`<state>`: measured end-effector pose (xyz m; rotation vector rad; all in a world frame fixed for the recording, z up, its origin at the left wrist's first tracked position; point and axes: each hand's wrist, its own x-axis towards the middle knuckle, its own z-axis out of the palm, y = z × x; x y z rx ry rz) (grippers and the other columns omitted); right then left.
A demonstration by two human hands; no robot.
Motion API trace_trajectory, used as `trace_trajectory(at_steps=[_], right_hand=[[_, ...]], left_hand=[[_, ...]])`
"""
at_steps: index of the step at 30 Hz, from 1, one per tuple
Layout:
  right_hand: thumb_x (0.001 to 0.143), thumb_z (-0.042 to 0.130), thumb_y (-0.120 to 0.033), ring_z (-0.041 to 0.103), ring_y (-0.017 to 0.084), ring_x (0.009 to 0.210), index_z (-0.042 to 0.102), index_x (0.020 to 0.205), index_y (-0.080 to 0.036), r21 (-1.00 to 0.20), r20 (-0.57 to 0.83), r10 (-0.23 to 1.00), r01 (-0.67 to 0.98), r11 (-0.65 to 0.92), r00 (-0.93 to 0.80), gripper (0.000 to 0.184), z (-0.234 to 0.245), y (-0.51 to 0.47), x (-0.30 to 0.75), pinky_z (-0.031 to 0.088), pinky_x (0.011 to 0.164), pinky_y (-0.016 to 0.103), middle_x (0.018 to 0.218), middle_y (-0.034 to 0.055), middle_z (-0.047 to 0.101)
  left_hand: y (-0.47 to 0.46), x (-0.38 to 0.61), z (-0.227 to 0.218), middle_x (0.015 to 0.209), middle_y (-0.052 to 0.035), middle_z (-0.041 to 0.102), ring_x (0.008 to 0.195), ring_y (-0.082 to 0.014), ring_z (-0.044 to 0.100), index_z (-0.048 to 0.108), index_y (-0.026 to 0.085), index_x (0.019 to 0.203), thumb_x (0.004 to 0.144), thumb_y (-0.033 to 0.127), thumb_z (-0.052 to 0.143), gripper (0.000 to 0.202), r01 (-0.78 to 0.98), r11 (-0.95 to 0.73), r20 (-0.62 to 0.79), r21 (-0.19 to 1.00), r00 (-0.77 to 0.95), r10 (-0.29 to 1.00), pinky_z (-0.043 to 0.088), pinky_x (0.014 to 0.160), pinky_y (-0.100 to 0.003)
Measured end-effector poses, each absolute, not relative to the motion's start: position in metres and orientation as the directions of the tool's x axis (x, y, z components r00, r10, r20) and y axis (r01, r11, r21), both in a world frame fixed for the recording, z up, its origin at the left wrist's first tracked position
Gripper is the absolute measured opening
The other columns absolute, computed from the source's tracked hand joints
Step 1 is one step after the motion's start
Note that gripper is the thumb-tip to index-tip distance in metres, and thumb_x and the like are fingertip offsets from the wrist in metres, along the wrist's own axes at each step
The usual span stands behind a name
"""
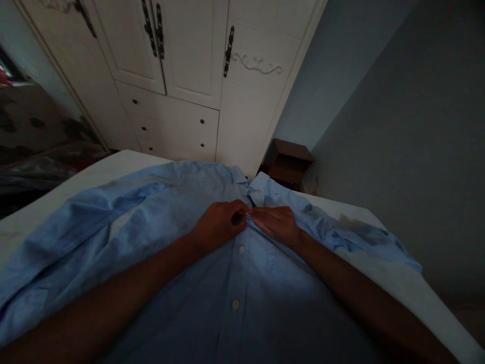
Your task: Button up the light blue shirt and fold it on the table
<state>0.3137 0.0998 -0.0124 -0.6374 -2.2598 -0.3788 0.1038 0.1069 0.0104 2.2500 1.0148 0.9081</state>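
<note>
Blue shirt (159, 212) lay flat as left hand (219, 226) and right hand (279, 225), fingers closed, pinched its placket (238, 275); buttons (241, 248) behind them looked fastened, collar (261, 183) beyond unfastened.

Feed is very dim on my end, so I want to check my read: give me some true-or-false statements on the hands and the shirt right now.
1. The blue shirt lies spread front up on the white surface. True.
2. The left hand and right hand meet at the placket just below the collar. True.
3. The left hand rests out on a sleeve. False: it pinches the placket beside the right hand.
4. The wardrobe doors stand open. False: they are shut.
5. The blue shirt is folded into a square. False: its sleeves lie out to both sides.
</note>
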Motion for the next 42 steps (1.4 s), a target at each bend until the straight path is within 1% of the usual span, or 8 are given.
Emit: trace_trajectory(at_steps=[7, 18, 24, 29, 34, 37, 39, 42], right_hand=[[0.089, 0.062, -0.020, 0.073, 0.012, 0.079, 0.068, 0.097, -0.020, -0.081, 0.731, 0.422, 0.546, 0.834, -0.537, 0.011, -0.012, 0.101, 0.313, 0.058, 0.069, 0.020, 0.091, 0.0025, 0.076], [0.085, 0.065, -0.029, 0.060, 0.007, 0.053, 0.068, 0.085, -0.020, -0.471, 0.614, 0.676, 0.498, 0.728, -0.408, 0.010, -0.012, 0.104, 0.312, 0.050, 0.054, 0.019, 0.085, 0.0026, 0.075], [0.084, 0.064, -0.025, 0.060, 0.010, 0.062, 0.066, 0.091, -0.020, -0.453, 0.651, 0.649, 0.483, 0.749, -0.395, 0.009, -0.012, 0.103, 0.312, 0.051, 0.063, 0.023, 0.088, 0.0041, 0.072], [0.084, 0.064, -0.026, 0.048, 0.007, 0.046, 0.065, 0.101, -0.021, -0.469, 0.594, 0.703, 0.541, 0.698, -0.391, 0.018, -0.010, 0.101, 0.312, 0.044, 0.052, 0.020, 0.060, -0.0053, 0.059], [0.081, 0.066, -0.026, 0.060, 0.016, 0.073, 0.060, 0.087, -0.020, -0.203, 0.790, 0.492, 0.602, 0.773, -0.365, 0.010, -0.005, 0.100, 0.315, 0.049, 0.063, 0.028, 0.080, 0.0050, 0.063], [0.085, 0.064, -0.030, 0.058, 0.015, 0.065, 0.062, 0.077, -0.020, -0.034, 0.722, 0.480, 0.667, 0.744, -0.498, 0.012, -0.003, 0.099, 0.317, 0.046, 0.061, 0.029, 0.071, 0.0035, 0.063], [0.088, 0.061, -0.033, 0.059, 0.014, 0.065, 0.065, 0.078, -0.020, -0.001, 0.640, 0.514, 0.668, 0.744, -0.571, 0.017, -0.003, 0.100, 0.316, 0.046, 0.063, 0.028, 0.070, 0.0029, 0.065], [0.089, 0.060, -0.040, 0.060, 0.013, 0.065, 0.069, 0.078, -0.020, -0.098, 0.603, 0.586, 0.679, 0.727, -0.540, 0.024, -0.002, 0.101, 0.311, 0.045, 0.065, 0.027, 0.069, 0.0021, 0.066]], left_hand=[[0.106, 0.107, 0.001, 0.088, -0.0020, 0.075, 0.080, -0.0156, 0.070, 0.066, 0.019, 0.091, 0.078, 0.018, 0.060, 0.014, 0.433, -0.579, 0.389, 0.691, 0.452, 0.803, 0.054, 0.076, -0.026], [0.103, 0.110, 0.003, 0.082, -0.0031, 0.075, 0.074, -0.0165, 0.070, 0.067, 0.019, 0.085, 0.075, 0.016, 0.060, 0.012, 0.471, -0.532, 0.372, 0.704, 0.394, 0.841, 0.054, 0.070, -0.026], [0.104, 0.109, -0.001, 0.083, -0.0029, 0.074, 0.075, -0.0160, 0.070, 0.065, 0.019, 0.085, 0.076, 0.017, 0.060, 0.011, 0.474, -0.562, 0.394, 0.678, 0.411, 0.822, 0.054, 0.072, -0.026], [0.105, 0.109, -0.005, 0.082, -0.0018, 0.074, 0.075, -0.0148, 0.069, 0.064, 0.019, 0.086, 0.076, 0.018, 0.061, 0.011, 0.435, -0.584, 0.430, 0.685, 0.405, 0.807, 0.053, 0.072, -0.025], [0.104, 0.110, -0.003, 0.080, -0.0020, 0.073, 0.072, -0.0143, 0.067, 0.064, 0.019, 0.085, 0.075, 0.019, 0.061, 0.011, 0.444, -0.560, 0.433, 0.700, 0.359, 0.827, 0.053, 0.071, -0.026], [0.104, 0.110, 0.000, 0.076, -0.0006, 0.072, 0.068, -0.0133, 0.066, 0.064, 0.019, 0.081, 0.073, 0.019, 0.062, 0.009, 0.418, -0.493, 0.388, 0.763, 0.312, 0.867, 0.053, 0.067, -0.024], [0.105, 0.110, 0.000, 0.075, 0.0003, 0.071, 0.067, -0.0128, 0.066, 0.064, 0.019, 0.080, 0.072, 0.018, 0.062, 0.008, 0.396, -0.471, 0.374, 0.789, 0.298, 0.878, 0.053, 0.066, -0.023], [0.106, 0.109, 0.001, 0.074, 0.0004, 0.071, 0.067, -0.0129, 0.066, 0.064, 0.019, 0.080, 0.072, 0.019, 0.063, 0.008, 0.364, -0.447, 0.355, 0.817, 0.292, 0.888, 0.053, 0.066, -0.023]])
